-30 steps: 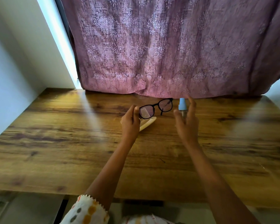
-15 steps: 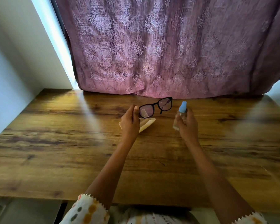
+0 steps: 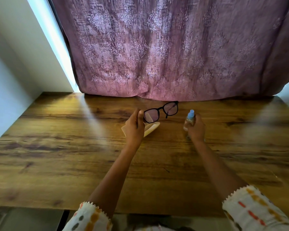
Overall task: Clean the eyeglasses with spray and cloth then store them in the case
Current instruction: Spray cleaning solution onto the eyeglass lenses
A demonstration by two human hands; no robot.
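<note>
Black-framed eyeglasses hang in the air above the wooden table, lenses facing me. My left hand pinches their left end between thumb and fingers. My right hand grips a small clear spray bottle with a light blue cap, tilted and held to the right of the glasses. A cream-coloured flat thing, cloth or case I cannot tell, lies on the table under my left hand, partly hidden by it.
A mauve patterned curtain hangs along the table's far edge, just behind the glasses. A white wall borders the left side. The table's near edge runs below my forearms.
My right hand closed around the spray bottle and lifted it off the table, tilting it and moving it right. My left hand has kept the glasses in place.
</note>
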